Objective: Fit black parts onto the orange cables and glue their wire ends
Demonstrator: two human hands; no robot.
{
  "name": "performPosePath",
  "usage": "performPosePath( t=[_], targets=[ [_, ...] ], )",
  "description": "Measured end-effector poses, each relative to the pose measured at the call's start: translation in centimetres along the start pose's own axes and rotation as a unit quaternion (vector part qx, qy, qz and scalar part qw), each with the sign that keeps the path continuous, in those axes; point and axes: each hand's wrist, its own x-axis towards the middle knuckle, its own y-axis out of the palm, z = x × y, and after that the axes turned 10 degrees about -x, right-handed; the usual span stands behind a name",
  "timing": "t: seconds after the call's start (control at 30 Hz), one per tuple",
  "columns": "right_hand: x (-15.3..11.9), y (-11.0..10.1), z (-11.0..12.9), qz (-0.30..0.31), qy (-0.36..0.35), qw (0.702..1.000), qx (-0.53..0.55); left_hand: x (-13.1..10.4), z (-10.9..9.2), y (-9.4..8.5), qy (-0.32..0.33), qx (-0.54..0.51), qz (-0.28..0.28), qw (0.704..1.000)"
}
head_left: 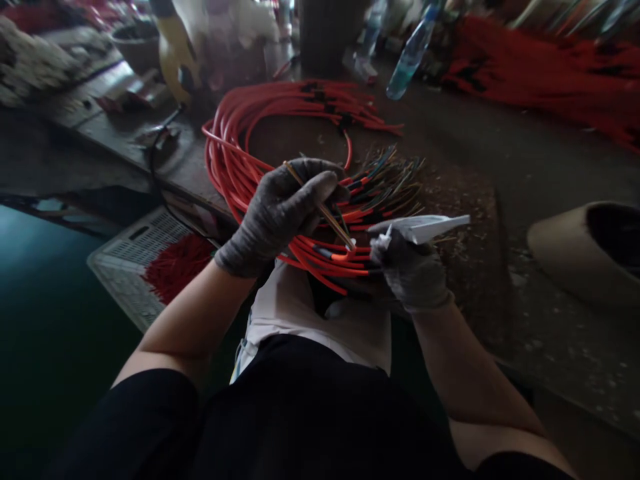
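Observation:
My left hand (287,207), in a grey work glove, is closed around thin brown stick-like strands (333,220). They slant down to a small whitish bit beside a red cable; I cannot tell whether they are wires or a tool. My right hand (413,270), gloved too, grips white paper-like sheets (425,228) whose far end points right. Under and between both hands runs a coiled bundle of red cables (225,147). Its stripped ends fan out as thin dark and yellowish wires (395,180). Black sleeves show on some cables near my fingers.
At left below, a white plastic crate (117,260) contains short red pieces (183,267). A clear bottle (413,53) lies behind the coil. To the right rests a cardboard tube (560,247); more red cables (540,67) lie beyond. A yellow-and-black object (175,53) stands back left.

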Motion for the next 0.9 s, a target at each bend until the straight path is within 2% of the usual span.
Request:
performPosePath(
  t=[0.13, 0.27, 0.33, 0.43, 0.5, 0.57, 0.63, 0.7, 0.8, 0.83, 0.9],
  targets=[
    [1.7, 0.7, 1.0, -0.026, -0.059, 0.998, -0.025, 1.6, 1.2, -0.3, -0.058, -0.066, 0.035, 0.996],
    [2.9, 0.4, 1.0, -0.008, -0.059, 0.995, -0.077, 2.4, 1.4, 0.6, -0.091, -0.123, 0.032, 0.988],
    [2.8, 0.0, 1.0, 0.001, -0.058, 0.991, -0.122, 2.7, 1.2, 1.0, -0.100, -0.138, 0.030, 0.985],
    [1.5, -0.4, 1.4, -0.019, -0.091, 0.981, -0.169, 3.4, 0.9, 1.7, -0.104, -0.134, 0.030, 0.985],
    [0.5, -0.3, 1.6, -0.035, -0.137, 0.963, -0.229, 3.8, 0.9, 2.1, -0.110, -0.138, 0.021, 0.984],
    [-0.1, -0.2, 1.7, -0.044, -0.188, 0.931, -0.311, 4.1, 1.1, 2.4, -0.115, -0.148, 0.011, 0.982],
    [0.0, -0.2, 1.3, -0.061, -0.222, 0.913, -0.337, 4.3, 1.4, 2.4, -0.116, -0.157, 0.016, 0.981],
    [0.5, -0.3, 0.2, -0.091, -0.215, 0.931, -0.280, 4.3, 2.0, 2.1, -0.109, -0.158, 0.031, 0.981],
    [1.5, 0.0, -2.1, -0.144, -0.165, 0.956, -0.194, 4.1, 2.6, 1.5, -0.074, -0.142, 0.032, 0.987],
    [1.6, 0.1, -2.8, -0.144, -0.141, 0.961, -0.189, 3.7, 2.5, 1.4, -0.057, -0.132, 0.027, 0.989],
    [1.3, 0.3, -3.7, -0.106, -0.094, 0.969, -0.204, 2.3, 1.9, 1.6, -0.023, -0.105, 0.009, 0.994]
  ],
)
